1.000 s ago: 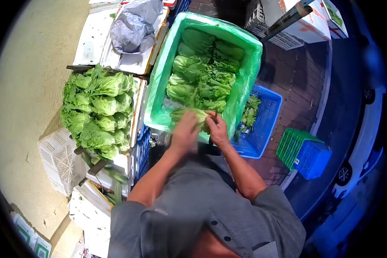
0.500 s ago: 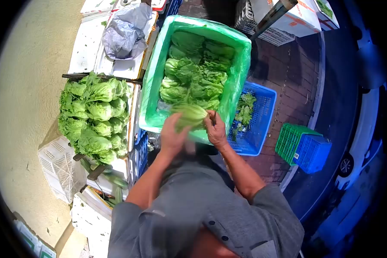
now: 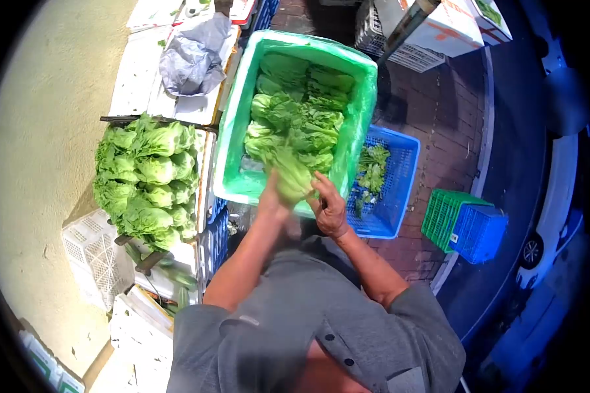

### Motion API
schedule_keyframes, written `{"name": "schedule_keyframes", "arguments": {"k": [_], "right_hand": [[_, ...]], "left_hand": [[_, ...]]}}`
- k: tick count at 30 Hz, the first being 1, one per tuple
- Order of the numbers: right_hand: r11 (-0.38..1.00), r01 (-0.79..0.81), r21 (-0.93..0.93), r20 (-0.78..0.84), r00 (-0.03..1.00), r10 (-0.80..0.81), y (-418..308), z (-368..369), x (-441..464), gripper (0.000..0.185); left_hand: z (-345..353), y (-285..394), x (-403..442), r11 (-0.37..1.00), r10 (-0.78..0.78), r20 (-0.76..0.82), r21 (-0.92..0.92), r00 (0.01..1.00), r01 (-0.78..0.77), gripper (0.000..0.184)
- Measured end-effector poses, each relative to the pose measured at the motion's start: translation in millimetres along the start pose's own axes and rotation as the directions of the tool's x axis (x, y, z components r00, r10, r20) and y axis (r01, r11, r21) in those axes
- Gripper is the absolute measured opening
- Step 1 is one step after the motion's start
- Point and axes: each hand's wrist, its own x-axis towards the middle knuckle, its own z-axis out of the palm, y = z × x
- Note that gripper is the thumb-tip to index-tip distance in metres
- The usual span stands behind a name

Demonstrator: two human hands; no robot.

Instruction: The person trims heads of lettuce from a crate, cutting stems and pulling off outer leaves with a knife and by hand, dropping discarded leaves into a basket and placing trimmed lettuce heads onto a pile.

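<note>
A loose lettuce head, slightly blurred, is between my two hands over the near edge of the green-lined crate. Its leaves point away from me and its pale base faces me. My left hand is wrapped round its left side. At the right of the base is my right hand, its fingers bent and touching the lettuce; whether it holds anything more is hidden. Rows of lettuce lie inside the crate. More heads form a stacked pile to the left.
A blue basket with leaf scraps stands right of the crate. Farther right are green and blue crates. White boxes carry a grey plastic bag at the upper left. A metal pole slants at the top.
The lettuce in my hands has turned from lying sideways to having its leaves pointing forward. My left hand has moved right, beside it. The view has shifted slightly.
</note>
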Motion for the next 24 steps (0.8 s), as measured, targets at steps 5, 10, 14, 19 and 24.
{"name": "schedule_keyframes", "arguments": {"k": [5,10,14,19,24], "right_hand": [[0.977,-0.212,-0.019,0.061,0.975,0.212,-11,-32,-5,0.043],[0.99,-0.097,-0.106,0.021,0.995,0.1,-21,-31,-2,0.055],[0.959,-0.184,-0.216,0.061,0.978,0.201,-27,-37,-1,0.061],[0.968,-0.149,-0.201,0.022,0.987,0.156,-19,-43,-4,0.06],[0.958,-0.169,-0.231,0.073,0.979,0.191,-24,-52,-3,0.055]], "left_hand": [[9,-10,2,0.999,-0.023,-0.072,-0.048,0.997,0.02,0.057],[20,-25,1,0.995,-0.076,-0.096,-0.065,0.992,0.07,0.056],[25,-36,2,0.997,-0.083,-0.155,-0.02,0.984,0.081,0.053],[38,-42,-2,0.994,-0.101,-0.174,0.012,0.98,0.104,0.052],[38,-49,3,0.994,-0.095,-0.134,0.046,0.986,0.102,0.054]]}}
